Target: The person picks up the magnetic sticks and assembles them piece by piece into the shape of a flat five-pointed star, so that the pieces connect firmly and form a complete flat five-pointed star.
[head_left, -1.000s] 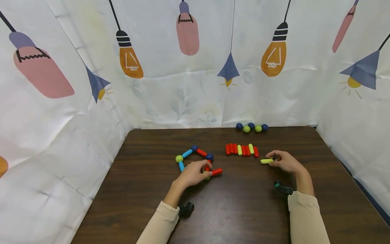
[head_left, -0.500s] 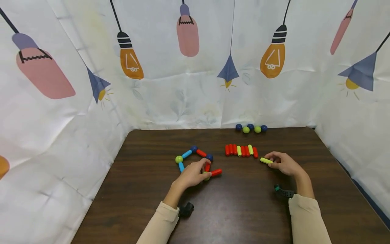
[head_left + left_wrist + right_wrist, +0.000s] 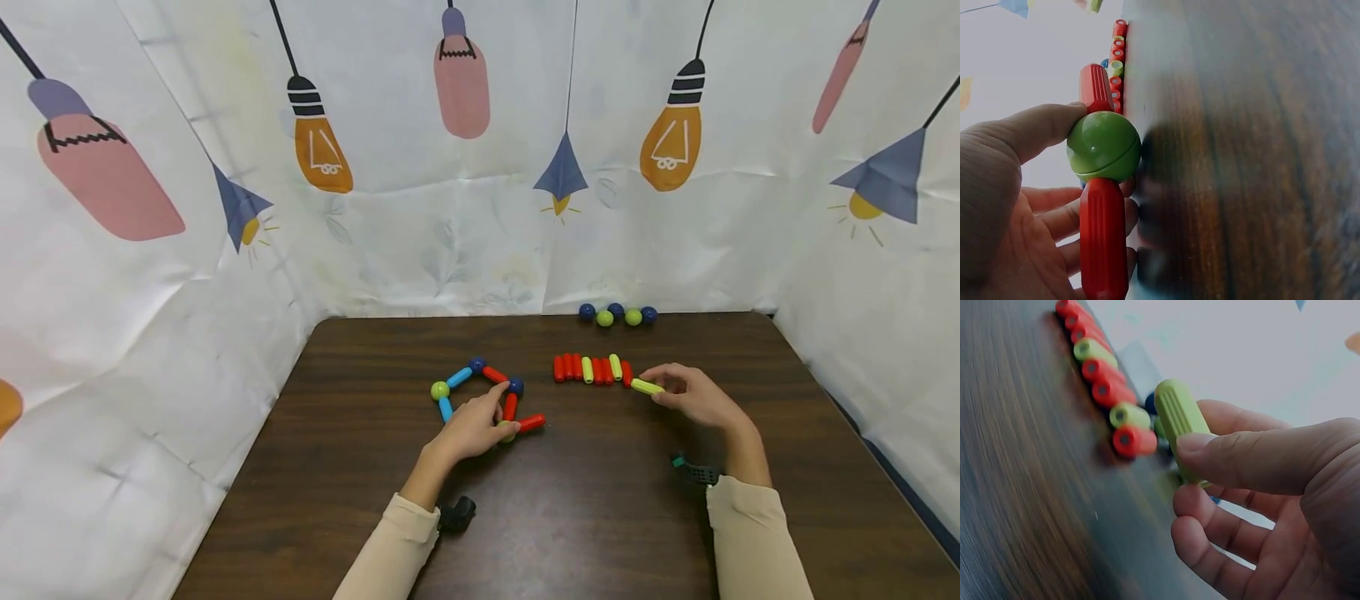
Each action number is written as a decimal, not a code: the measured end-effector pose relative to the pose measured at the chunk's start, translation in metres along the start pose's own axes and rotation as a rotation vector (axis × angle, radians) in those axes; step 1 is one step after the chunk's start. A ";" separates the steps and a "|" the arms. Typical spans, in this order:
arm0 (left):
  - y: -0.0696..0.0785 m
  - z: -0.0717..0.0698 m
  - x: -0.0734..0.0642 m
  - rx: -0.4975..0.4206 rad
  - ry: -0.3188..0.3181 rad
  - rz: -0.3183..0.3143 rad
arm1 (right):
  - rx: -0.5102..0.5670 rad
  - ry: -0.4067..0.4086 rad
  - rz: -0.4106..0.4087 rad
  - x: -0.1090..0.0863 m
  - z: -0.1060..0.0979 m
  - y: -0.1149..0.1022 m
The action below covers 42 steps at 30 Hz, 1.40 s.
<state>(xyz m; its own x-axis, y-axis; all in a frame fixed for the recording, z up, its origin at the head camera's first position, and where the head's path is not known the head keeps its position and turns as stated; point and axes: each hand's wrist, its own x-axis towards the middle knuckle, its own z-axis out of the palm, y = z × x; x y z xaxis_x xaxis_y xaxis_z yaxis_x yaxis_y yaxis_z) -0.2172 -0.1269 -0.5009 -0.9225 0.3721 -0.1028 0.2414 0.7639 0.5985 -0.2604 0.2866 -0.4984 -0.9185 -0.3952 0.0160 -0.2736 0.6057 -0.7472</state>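
My left hand (image 3: 474, 427) is at a ring of magnetic rods and balls. Its thumb lies against a green ball (image 3: 1104, 147), with the fingers curled behind, while the index fingertip reaches up to a dark blue ball (image 3: 516, 387). Two red rods (image 3: 1104, 237) join that green ball, one pointing out to the right. Blue rods (image 3: 459, 377) form the ring's left side, partly hidden by my hand. Between thumb and fingers my right hand (image 3: 697, 396) pinches a yellow-green magnetic rod (image 3: 1179, 415), tilted, just right of the row's end.
A row of red and yellow-green rods (image 3: 597, 371) lies right of the ring. Behind it, several blue and green balls (image 3: 616, 312) sit near the far edge of the brown table (image 3: 585, 517). A white printed curtain (image 3: 465, 233) surrounds the table.
My right hand has carried the yellow-green rod left and slightly away, nearer the row, turning it. My left index finger has straightened toward the blue ball; the left arm stays in place.
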 end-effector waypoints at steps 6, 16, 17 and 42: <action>0.001 -0.002 -0.002 -0.014 -0.001 -0.006 | 0.023 -0.012 -0.034 0.014 0.014 -0.021; 0.001 -0.001 -0.003 -0.028 -0.010 0.038 | 0.067 -0.069 -0.071 0.038 0.053 -0.054; 0.001 -0.001 -0.004 -0.027 -0.011 0.040 | 0.075 -0.079 -0.076 0.039 0.057 -0.056; 0.011 0.007 0.000 -0.007 -0.033 0.056 | 0.054 -0.097 -0.037 0.056 0.120 -0.080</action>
<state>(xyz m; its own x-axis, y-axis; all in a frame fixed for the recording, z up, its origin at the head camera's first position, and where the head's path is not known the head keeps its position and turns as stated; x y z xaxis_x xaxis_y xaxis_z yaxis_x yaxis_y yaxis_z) -0.2120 -0.1144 -0.4999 -0.8972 0.4312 -0.0953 0.2898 0.7378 0.6097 -0.2554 0.1338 -0.5174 -0.8754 -0.4831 -0.0182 -0.2884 0.5522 -0.7822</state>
